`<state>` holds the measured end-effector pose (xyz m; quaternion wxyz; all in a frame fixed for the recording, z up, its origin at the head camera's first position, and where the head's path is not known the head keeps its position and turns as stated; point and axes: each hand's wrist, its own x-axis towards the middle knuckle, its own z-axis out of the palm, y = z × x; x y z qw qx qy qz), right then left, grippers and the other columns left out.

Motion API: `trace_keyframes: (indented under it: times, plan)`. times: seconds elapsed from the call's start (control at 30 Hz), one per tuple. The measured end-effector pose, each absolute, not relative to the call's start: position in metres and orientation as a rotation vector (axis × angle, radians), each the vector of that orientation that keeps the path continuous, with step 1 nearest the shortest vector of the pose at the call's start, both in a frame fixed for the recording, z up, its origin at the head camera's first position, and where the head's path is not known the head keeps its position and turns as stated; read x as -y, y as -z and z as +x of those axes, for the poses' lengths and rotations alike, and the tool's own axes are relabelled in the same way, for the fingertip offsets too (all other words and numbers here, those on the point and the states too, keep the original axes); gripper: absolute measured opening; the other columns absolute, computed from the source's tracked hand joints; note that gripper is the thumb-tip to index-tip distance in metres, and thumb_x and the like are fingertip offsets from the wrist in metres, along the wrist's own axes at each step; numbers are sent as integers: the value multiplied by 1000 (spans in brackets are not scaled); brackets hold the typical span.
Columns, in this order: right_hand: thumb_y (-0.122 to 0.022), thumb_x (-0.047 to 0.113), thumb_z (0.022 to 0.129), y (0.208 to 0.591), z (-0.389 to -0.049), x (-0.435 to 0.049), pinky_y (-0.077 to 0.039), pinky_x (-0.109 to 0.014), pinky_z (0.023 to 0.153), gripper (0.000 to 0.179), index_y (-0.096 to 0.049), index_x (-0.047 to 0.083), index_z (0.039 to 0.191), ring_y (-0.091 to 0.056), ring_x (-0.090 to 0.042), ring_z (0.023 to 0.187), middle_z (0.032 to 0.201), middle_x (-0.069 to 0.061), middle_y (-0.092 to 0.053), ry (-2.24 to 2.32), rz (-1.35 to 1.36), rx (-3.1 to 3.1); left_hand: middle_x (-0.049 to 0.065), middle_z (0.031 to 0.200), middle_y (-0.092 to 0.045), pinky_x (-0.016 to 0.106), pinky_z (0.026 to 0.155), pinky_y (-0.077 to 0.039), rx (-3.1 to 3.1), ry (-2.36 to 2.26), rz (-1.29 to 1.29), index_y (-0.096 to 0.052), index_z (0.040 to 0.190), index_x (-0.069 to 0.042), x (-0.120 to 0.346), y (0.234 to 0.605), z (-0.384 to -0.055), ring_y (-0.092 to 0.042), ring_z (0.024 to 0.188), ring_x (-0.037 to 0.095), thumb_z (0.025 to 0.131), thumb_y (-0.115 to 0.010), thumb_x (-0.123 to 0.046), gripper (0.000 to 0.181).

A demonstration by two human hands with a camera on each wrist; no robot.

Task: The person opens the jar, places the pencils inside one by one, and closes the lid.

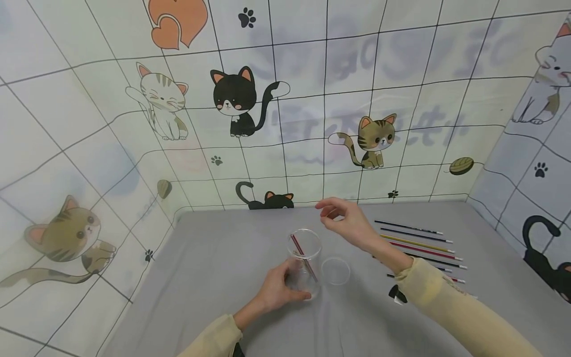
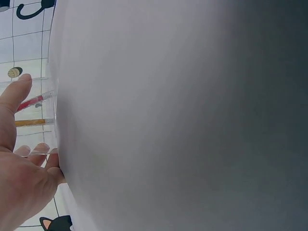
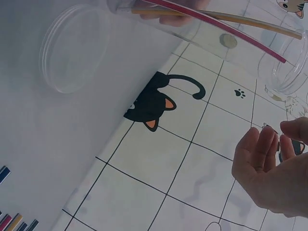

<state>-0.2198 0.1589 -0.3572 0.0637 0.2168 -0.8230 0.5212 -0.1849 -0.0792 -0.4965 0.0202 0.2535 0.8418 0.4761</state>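
On the grey table (image 1: 250, 233), the clear jar (image 1: 303, 277) stood upright near the middle, grasped low by the left hand (image 1: 280, 286). It was judged light, smooth and slightly flexible, best held round its lower wall. The pencil row (image 1: 419, 244) lay right, partly masked by the right sleeve (image 1: 437, 292). The right hand (image 1: 345, 220), far right of the jar, hung relaxed, nothing visible in it. A lid (image 1: 336, 271) lay just right of the jar. Inside leaned a red pencil (image 1: 297, 245) and a yellow pencil (image 3: 255, 24), presumably stiff.

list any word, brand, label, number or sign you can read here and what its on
None can be read.
Backdrop: faint, blurred letter-like shapes, illegible.
Loose pencils: any print is too small to read.
Clear jar, clear lid: no lettering visible.
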Motion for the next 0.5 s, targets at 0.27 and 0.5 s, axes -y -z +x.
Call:
trace_keyframes:
  times: [0.27, 0.5]
  plan:
    - [-67, 3, 93, 361, -213, -181, -53, -35, 72, 30, -66, 6, 122, -63, -26, 93, 104, -12, -66, -1554, 568, 2523, 5, 121, -66, 45, 99, -49, -2631, -1466, 779, -62, 124, -12, 79, 497, -186, -61, 113, 26, 69, -94, -23, 65]
    - [-66, 2, 93, 368, -208, -202, -53, -34, 71, 31, -65, 5, 123, -63, -27, 93, 104, -13, -65, -1527, 520, 2550, 6, 120, -66, 44, 98, -50, -2644, -1460, 780, -61, 125, -13, 79, 498, -185, -61, 111, 24, 68, -94, -22, 66]
